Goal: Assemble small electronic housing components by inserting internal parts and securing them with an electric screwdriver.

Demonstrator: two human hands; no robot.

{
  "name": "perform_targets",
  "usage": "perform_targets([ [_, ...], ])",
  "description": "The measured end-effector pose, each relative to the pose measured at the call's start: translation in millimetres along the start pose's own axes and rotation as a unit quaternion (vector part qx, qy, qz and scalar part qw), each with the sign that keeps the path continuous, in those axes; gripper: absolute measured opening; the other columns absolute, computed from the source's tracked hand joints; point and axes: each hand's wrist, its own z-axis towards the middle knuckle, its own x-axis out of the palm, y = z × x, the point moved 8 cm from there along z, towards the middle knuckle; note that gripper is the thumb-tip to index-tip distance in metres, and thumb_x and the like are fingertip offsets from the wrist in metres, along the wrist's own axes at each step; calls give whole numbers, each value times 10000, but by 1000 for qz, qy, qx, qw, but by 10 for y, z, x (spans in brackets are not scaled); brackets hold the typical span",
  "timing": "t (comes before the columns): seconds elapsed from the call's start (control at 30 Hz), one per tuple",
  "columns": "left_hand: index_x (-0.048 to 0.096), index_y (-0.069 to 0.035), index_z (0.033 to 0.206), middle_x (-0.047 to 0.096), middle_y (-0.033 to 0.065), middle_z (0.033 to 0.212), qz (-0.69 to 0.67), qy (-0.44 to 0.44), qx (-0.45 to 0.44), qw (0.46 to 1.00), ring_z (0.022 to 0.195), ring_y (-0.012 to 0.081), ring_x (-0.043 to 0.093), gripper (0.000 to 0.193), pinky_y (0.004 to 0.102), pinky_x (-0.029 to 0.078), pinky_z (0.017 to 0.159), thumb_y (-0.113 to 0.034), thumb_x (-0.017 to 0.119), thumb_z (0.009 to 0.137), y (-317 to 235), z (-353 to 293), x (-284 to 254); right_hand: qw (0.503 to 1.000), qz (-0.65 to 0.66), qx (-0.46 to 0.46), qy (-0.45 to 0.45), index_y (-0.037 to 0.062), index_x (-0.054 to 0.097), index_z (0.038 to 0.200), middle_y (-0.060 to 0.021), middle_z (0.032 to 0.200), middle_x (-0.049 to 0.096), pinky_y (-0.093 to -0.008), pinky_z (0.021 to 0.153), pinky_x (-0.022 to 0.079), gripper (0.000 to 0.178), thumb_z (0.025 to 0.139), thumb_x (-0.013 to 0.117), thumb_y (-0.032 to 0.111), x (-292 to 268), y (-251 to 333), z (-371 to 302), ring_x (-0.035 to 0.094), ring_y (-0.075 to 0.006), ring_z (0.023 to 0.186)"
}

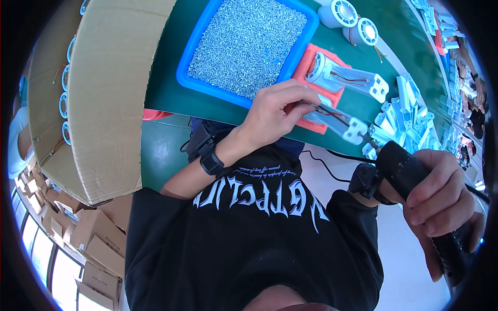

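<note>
My left hand (pixel 282 111) is closed in a pinch on the near clear plastic housing (pixel 334 122), which has dark wires inside; its fingertips are partly hidden. A white end piece (pixel 355 131) caps that housing. My right hand (pixel 441 199) grips a black electric screwdriver (pixel 399 163), whose bit reaches the white end piece; whether it sits in a screw I cannot tell. The housing's other end lies over a red foam holder (pixel 315 126). Beside it, a second clear housing (pixel 358 80) with wires rests in the same holder.
A blue tray (pixel 207 92) full of small screws (pixel 244 46) stands at the far middle. White round motor units (pixel 340 14) lie beyond the holder, and loose pale plastic parts (pixel 402 116) are piled to the right. A large cardboard box (pixel 116 103) borders my left side.
</note>
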Motion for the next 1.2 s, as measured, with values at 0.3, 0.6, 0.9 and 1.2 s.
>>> perform_targets([
  [0.3,672,-42,906,648,106,817,42,-19,67,997,726,264,650,164,306,528,614,61,642,782,-49,-2,17,991,-11,-45,-125,145,594,1100,-10,743,623,-194,516,533,666,691,705,660,-225,62,-151,619,-95,529],
  [0.6,701,-20,879,688,97,856,-57,-41,64,995,737,196,665,140,279,531,633,66,653,779,-122,-56,-54,968,46,-108,-222,103,621,983,1,687,629,-203,500,544,477,670,809,410,-606,400,-286,608,-100,499],
  [0.9,705,12,871,685,95,837,-166,4,-16,986,793,180,650,101,274,512,710,52,670,784,-41,-116,30,963,104,-94,-233,96,625,927,22,661,630,-195,521,551,418,674,811,371,-607,377,-288,619,-96,502],
  [1.2,697,-39,876,624,64,880,269,-10,107,957,893,249,568,153,349,478,783,-26,710,724,-301,140,-369,996,65,-45,-48,76,598,824,-38,753,640,-235,547,576,334,741,797,332,-257,249,-59,649,-146,573],
])
